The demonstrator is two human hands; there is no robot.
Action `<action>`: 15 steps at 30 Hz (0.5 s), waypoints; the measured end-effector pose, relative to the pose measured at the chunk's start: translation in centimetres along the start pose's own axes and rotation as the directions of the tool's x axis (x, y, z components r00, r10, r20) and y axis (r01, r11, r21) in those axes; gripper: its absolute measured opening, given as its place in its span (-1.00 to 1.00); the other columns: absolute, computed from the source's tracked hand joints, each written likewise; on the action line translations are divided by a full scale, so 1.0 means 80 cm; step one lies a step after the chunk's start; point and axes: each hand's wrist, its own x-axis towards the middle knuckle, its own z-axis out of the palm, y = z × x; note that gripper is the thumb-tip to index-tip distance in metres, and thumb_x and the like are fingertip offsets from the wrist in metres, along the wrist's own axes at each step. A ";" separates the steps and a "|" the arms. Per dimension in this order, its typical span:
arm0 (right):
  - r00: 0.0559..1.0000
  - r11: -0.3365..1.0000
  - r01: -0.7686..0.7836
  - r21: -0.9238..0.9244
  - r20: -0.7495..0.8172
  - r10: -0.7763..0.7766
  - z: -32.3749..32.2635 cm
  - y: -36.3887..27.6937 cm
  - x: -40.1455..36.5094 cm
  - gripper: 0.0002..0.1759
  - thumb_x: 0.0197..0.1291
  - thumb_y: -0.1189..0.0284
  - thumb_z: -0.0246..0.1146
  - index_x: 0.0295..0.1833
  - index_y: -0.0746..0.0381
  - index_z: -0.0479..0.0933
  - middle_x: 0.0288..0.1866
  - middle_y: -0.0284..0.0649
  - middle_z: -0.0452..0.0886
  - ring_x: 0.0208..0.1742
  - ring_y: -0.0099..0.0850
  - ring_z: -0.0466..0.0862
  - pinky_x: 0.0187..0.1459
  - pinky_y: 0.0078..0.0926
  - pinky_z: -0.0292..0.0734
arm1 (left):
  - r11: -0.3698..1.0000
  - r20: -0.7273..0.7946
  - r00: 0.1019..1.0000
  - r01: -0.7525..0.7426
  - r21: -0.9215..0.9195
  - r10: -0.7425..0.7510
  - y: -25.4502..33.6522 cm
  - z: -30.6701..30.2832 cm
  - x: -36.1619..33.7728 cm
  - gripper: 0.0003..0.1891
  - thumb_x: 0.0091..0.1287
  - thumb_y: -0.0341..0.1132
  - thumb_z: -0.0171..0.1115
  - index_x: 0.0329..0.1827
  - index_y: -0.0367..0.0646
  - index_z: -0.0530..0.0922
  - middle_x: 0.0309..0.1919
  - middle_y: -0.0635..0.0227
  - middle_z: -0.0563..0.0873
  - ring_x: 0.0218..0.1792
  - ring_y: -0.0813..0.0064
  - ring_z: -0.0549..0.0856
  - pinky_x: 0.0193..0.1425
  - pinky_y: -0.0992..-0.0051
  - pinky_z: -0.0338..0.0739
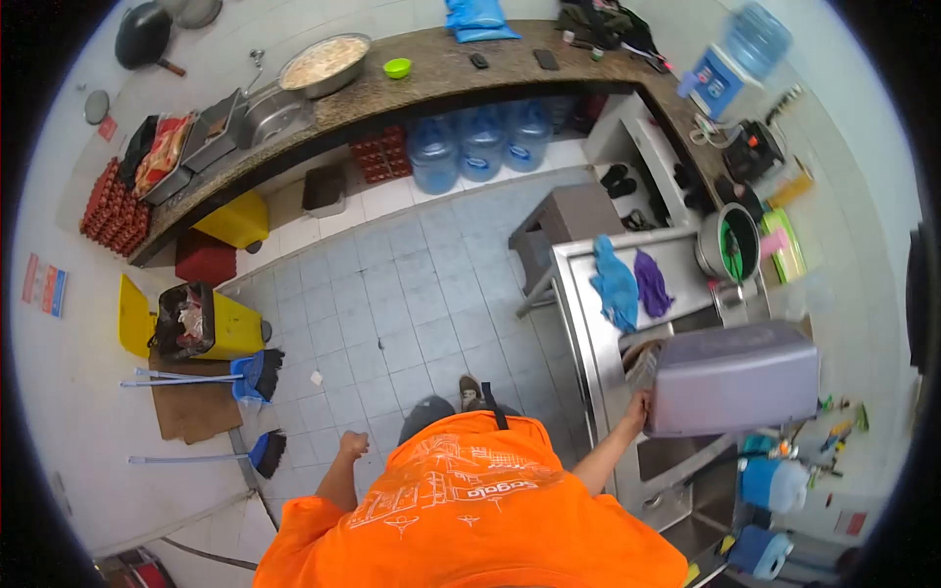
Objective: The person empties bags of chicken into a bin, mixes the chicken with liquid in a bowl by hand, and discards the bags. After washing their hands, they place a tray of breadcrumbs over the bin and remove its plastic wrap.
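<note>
My right hand (637, 412) is at the near left edge of a large grey plastic tub (735, 380), its fingers curled on the rim. The tub lies tipped over the steel sink unit, its bottom and side showing. Beside its left edge is something brownish and clear (642, 367) that I cannot make out. Low at my left side, over the floor, my left hand (354, 444) is loosely closed, with nothing seen in it. A blue cloth (615, 284) and a purple cloth (652, 284) lie on the steel drainboard (580, 257).
A metal pot (727, 245) stands at the drainboard's far corner. Beyond it is a brown stool (559, 230). Along the far counter (421, 64) sits a wide basin (325, 65). Brooms (260, 453) and a yellow bin (235, 323) are on my left.
</note>
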 end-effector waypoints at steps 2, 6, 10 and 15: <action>0.991 0.994 -0.089 -0.066 0.095 0.095 0.038 0.107 0.020 -0.88 0.19 0.44 0.05 -0.42 0.08 0.34 -0.54 -0.46 0.25 -0.58 -0.63 0.26 -0.51 -0.56 0.17 | 0.973 -0.066 0.995 0.059 -0.224 -0.075 0.008 -0.025 -0.007 -0.65 0.32 -0.15 0.12 -0.24 -0.32 0.66 -0.37 0.15 0.77 -0.50 0.34 0.72 -0.54 0.35 0.51; 0.998 0.990 0.050 -0.135 0.052 -0.043 0.041 0.268 0.082 -0.88 0.14 0.49 0.06 -0.44 0.09 0.32 -0.56 -0.49 0.21 -0.59 -0.66 0.25 -0.59 -0.66 0.07 | 0.884 0.006 0.975 0.203 -0.422 -0.221 0.033 -0.044 0.025 -0.69 0.33 -0.19 0.11 -0.20 -0.30 0.64 -0.33 0.15 0.76 -0.44 0.34 0.72 -0.45 0.31 0.53; 0.984 0.936 0.178 -0.304 0.074 -0.163 0.027 0.388 0.150 -0.92 0.11 0.47 0.11 -0.38 0.11 0.34 -0.52 -0.47 0.24 -0.56 -0.63 0.27 -0.54 -0.63 0.11 | 0.964 0.088 0.996 0.029 -0.265 -0.005 0.118 -0.067 0.106 -0.68 0.34 -0.15 0.10 -0.20 -0.27 0.63 -0.33 0.14 0.75 -0.39 0.30 0.73 -0.36 0.23 0.56; 0.845 0.264 0.263 -0.928 0.090 -0.527 0.017 0.640 0.241 -0.79 0.06 0.45 0.19 -0.15 0.22 0.46 -0.28 -0.30 0.46 -0.30 -0.43 0.49 -0.27 -0.40 0.44 | 0.893 -0.212 0.870 -0.448 0.043 0.446 0.314 -0.168 0.255 -0.60 0.26 -0.08 0.15 -0.52 -0.26 0.65 -0.54 0.01 0.69 -0.43 0.02 0.71 -0.31 0.08 0.54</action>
